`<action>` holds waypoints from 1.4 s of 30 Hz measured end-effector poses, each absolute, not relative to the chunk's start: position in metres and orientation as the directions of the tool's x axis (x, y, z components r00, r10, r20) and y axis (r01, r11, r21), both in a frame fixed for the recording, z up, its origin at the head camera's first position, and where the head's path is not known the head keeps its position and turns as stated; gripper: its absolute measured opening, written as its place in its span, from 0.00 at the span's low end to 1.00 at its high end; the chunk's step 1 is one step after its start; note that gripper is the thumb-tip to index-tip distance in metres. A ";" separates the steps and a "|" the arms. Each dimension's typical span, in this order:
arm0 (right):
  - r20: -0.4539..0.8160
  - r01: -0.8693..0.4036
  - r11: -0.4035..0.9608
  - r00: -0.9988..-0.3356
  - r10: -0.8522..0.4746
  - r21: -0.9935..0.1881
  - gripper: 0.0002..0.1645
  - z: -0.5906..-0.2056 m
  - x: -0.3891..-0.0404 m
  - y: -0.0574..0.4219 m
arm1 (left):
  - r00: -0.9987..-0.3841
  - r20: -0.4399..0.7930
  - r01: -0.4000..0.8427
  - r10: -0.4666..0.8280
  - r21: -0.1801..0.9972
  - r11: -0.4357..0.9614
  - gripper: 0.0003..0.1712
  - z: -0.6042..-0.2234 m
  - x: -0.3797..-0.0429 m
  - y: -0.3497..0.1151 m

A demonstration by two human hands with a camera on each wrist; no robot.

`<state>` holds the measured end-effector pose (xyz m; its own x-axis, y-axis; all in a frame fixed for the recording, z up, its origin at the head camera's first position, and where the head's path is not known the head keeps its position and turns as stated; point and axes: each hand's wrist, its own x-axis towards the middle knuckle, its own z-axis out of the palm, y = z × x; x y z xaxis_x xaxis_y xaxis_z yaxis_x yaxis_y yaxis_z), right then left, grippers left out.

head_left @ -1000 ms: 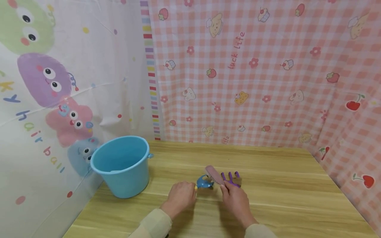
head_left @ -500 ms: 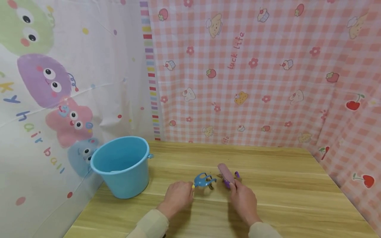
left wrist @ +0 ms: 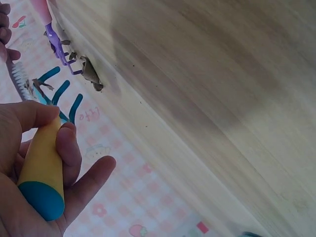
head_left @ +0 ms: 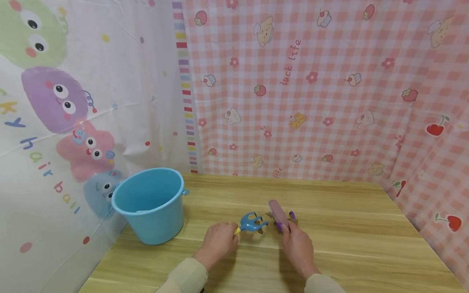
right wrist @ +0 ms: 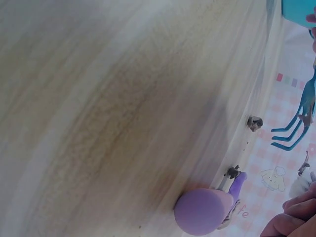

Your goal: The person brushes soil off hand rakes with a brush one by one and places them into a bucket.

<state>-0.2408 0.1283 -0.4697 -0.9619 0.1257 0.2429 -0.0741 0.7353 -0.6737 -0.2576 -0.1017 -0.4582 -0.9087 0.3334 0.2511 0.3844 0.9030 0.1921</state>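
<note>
My left hand grips the yellow handle of a blue hand rake, its prongs pointing right. Brownish dry bits cling among the prongs in the wrist views. In my right hand is a pinkish brush with white bristles. The brush, apart from the blue rake, partly covers a purple hand rake in the head view. That rake's pink handle shows close up in the right wrist view. Dry leaf pieces lie by its prongs, and another crumpled piece is on the table.
A light blue bucket stands at the table's left, most of its inside hidden. Wood-grain tabletop stretches to the right and behind the hands. Printed cloths hang along the back and sides.
The brush has moved right, away from the blue rake, and now overlaps the purple one. My left hand has turned the blue rake so its prongs show, shifting slightly left.
</note>
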 end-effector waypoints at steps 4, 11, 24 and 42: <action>0.241 -0.067 0.742 -0.962 0.130 -0.667 0.20 -0.471 -0.242 0.129 | -0.891 0.296 0.400 0.344 0.153 0.904 0.03 -0.460 -0.259 -0.103; 0.301 -0.103 0.750 -0.944 0.133 -0.653 0.17 -0.471 -0.242 0.131 | -0.829 0.448 0.357 0.334 -0.036 0.933 0.08 -0.462 -0.259 -0.101; 0.390 -0.225 0.783 -0.921 0.024 -0.579 0.12 -0.473 -0.239 0.132 | -0.813 0.510 0.279 0.283 -0.086 0.957 0.09 -0.459 -0.260 -0.101; 0.302 -0.079 0.841 -0.948 0.103 -0.535 0.22 -0.473 -0.241 0.142 | -0.896 0.392 0.267 0.209 0.099 0.959 0.07 -0.454 -0.262 -0.104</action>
<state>-0.2411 0.1416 -0.4732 -0.9477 0.1026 0.3022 -0.0794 0.8413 -0.5347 -0.2616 -0.1042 -0.4540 -0.8958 0.2092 0.3922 0.2672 0.9585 0.0991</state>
